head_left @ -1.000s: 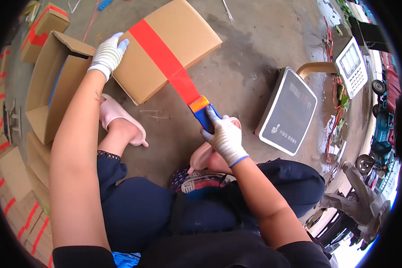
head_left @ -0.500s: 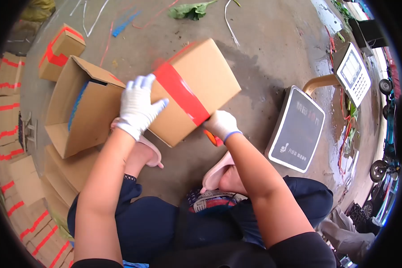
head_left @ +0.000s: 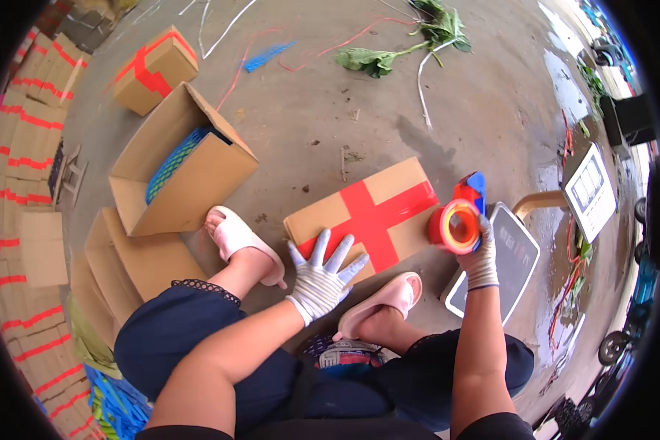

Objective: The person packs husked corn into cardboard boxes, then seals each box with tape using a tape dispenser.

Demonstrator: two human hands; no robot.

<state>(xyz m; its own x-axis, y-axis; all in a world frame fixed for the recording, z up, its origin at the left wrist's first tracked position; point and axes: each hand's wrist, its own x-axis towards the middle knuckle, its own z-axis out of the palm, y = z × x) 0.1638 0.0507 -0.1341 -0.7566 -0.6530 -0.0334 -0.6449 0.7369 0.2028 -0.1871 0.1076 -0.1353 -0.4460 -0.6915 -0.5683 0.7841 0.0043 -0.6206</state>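
Observation:
A closed cardboard box (head_left: 312, 224) lies on the ground in front of my feet, with red tape crossing over its top. My left hand (head_left: 319, 282), in a striped white glove, rests on the box's near left part with its fingers spread. At the box's right end, my gloved right hand (head_left: 482, 260) grips a tape dispenser (head_left: 478, 187). Its blue and red head points away from me, and its red tape roll (head_left: 438, 229) faces up beside the box's edge. Part of the dispenser's handle is hidden by my fingers.
To the left stand an open cardboard box (head_left: 213, 180) with blue-green netting inside and flattened cardboard (head_left: 150, 257). A taped box (head_left: 154, 73) sits behind. Taped boxes (head_left: 33, 257) are stacked far left. A platform scale (head_left: 517, 275) is at right; leaves (head_left: 367, 60) lie ahead.
The box has gone from tilted up between my hands to lying on the ground, its taped cross facing up. My left hand spread on it; my right hand moved right with the tape dispenser.

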